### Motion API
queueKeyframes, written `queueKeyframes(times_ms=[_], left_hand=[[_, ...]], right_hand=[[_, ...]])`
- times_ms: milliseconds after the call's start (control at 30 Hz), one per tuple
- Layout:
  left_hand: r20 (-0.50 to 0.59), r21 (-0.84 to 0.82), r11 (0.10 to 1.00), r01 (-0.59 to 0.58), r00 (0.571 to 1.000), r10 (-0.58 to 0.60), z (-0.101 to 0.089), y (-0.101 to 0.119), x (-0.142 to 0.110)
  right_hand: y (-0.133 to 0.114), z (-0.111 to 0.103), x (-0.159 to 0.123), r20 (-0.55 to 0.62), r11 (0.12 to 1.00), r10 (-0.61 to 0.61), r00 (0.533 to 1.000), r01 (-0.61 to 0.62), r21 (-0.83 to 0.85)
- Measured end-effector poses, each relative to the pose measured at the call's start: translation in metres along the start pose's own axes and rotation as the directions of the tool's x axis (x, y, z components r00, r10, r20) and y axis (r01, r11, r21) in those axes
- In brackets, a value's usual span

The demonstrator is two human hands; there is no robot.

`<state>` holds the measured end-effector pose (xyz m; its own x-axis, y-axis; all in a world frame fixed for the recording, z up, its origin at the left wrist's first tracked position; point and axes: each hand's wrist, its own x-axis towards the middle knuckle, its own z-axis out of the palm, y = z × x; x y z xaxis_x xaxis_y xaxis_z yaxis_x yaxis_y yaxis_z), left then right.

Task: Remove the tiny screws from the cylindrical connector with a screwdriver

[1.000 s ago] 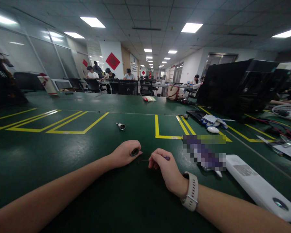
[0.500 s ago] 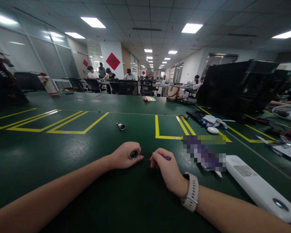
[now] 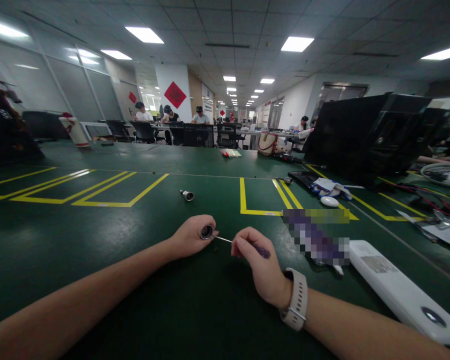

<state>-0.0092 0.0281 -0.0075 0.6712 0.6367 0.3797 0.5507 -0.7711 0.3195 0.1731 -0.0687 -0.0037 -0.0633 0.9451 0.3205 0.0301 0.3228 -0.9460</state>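
Observation:
My left hand (image 3: 191, 237) is closed around a round metal connector (image 3: 206, 231), its hollow dark end turned toward me. In my right hand (image 3: 257, 260) is a slim screwdriver (image 3: 222, 239) with a purple handle, gripped between thumb and fingers. The bright shaft reaches left to the connector's side by my left fingertips; whether the tip touches it I cannot tell. Below the shaft, tiny dark pieces (image 3: 215, 249) lie on the green table (image 3: 142, 295). Farther off, a second ribbed metal connector part (image 3: 187, 195) rests on its side.
To the right lie a long white device (image 3: 393, 285), a pixelated purple item (image 3: 315, 237), a white oval object (image 3: 329, 201) and gloves (image 3: 330, 188). A large black case (image 3: 363, 135) stands behind them. Yellow tape (image 3: 262, 212) marks the tabletop. Several people sit at far desks.
The screwdriver shaft now shows brightly and slopes up to the connector, its handle tilted lower at the right. My left hand has risen slightly. A distant standing person has left view.

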Motion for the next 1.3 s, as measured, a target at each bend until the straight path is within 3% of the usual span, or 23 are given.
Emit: queueKeyframes(times_ms=[133, 467, 767, 1100, 1300], left_hand=[[-0.026, 0.012, 1.0, 0.017, 1.0, -0.017, 0.001, -0.001, 0.001], [0.011, -0.009, 0.999, -0.036, 0.999, 0.036, -0.003, 0.003, 0.0], [0.024, -0.007, 0.998, -0.057, 0.998, 0.057, 0.001, 0.001, 0.0], [-0.035, -0.118, 0.993, -0.027, 0.999, 0.023, -0.002, 0.0, 0.001], [-0.074, -0.202, 0.979, -0.036, 0.997, 0.022, -0.002, -0.003, 0.002]], right_hand=[[-0.007, 0.002, -0.002, 0.158, 0.993, 0.003, 0.987, 0.016, -0.114], [-0.006, 0.002, 0.002, 0.221, 0.995, 0.064, 0.973, -0.046, -0.085], [-0.003, 0.006, 0.002, 0.121, 0.989, 0.068, 0.99, -0.051, -0.136], [0.004, 0.003, 0.006, 0.189, 0.982, 0.146, 0.971, -0.165, 0.091], [0.004, 0.003, 0.004, 0.221, 0.979, 0.141, 0.965, -0.169, 0.114]])
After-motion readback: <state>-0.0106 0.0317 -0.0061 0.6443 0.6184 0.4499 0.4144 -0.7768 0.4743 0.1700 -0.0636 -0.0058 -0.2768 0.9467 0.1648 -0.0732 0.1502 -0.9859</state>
